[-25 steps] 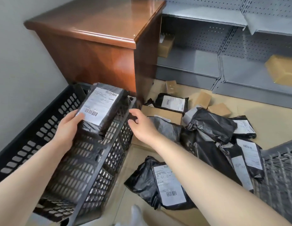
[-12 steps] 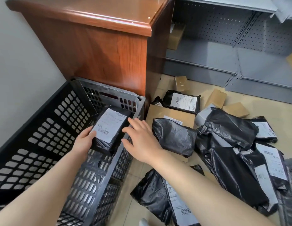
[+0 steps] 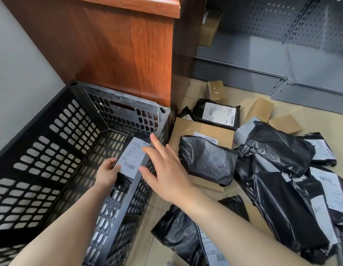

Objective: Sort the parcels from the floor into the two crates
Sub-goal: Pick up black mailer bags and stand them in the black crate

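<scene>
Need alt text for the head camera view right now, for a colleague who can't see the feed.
A person's left hand holds a black labelled parcel low inside a black slotted crate, while the open right hand hovers over the crate's rim. More black bagged parcels and cardboard boxes lie on the floor to the right, below grey shelving.

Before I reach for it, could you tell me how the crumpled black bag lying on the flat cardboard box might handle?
The crumpled black bag looks floppy: its film is wrinkled and sagging. It is probably slippery, given the glossy sheen. It overhangs the flat cardboard box, so pushing may slide it off.
</scene>
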Demonstrator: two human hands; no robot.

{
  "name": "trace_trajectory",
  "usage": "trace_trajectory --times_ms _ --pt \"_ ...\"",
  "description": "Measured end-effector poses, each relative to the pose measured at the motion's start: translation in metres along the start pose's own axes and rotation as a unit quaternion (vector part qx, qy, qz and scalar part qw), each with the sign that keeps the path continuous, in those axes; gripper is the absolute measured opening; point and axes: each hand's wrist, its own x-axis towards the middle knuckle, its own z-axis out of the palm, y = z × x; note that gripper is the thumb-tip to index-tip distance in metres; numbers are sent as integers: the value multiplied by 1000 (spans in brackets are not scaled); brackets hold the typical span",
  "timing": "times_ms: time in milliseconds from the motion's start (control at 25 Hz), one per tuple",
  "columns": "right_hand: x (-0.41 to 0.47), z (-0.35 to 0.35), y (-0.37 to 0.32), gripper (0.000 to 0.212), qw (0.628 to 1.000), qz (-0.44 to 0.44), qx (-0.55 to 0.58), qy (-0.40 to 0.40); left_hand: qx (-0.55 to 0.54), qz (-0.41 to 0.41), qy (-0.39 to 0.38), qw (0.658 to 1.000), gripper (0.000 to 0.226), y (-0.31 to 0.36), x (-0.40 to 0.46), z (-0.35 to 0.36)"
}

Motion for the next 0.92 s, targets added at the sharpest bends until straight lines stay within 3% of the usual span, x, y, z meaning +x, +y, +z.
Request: trace_trajectory --times_ms 320,600,760,920 --pt "2 14 12 51 1000 -15 -8 19 65 -22 45 997 18 -10 6 14" --pt "1 8 19 51 999 -4 31 -15 183 -21 19 983 61 0 9 18" --pt "-10 -8 36 57 994 61 86 -17 167 27 38 985 50 27 -1 17" --pt "-37 -21 77 59 983 167 77 21 114 94 -16 989 37 65 -31 16"
